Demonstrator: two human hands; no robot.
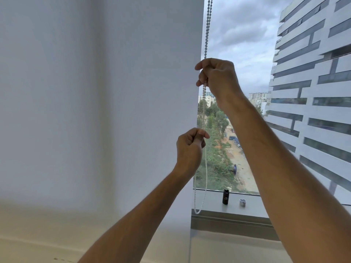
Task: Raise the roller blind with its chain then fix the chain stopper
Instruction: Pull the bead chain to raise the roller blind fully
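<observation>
Blind fills the left and centre of the view, hanging down past the sill level; its right edge runs just left of the chain. Chain is a beaded loop, two strands dropping from the top of frame beside the blind edge, with the bottom of the loop hanging at the sill's front edge.

Right hand is up high, fingers curled closed around the chain, both strands seem to pass through the fist. Left hand is lower, thumb and forefinger pinched on a strand just right of the blind edge. Both arms are raised, the right one above the left on the same run of chain.

Stopper: cannot tell where it is, nothing on the visible chain reads clearly as one.

On the sill, right of the loop: a small black cylinder standing upright, and near it a small pale cup-like item. The two are apart, neither touching the chain.
</observation>
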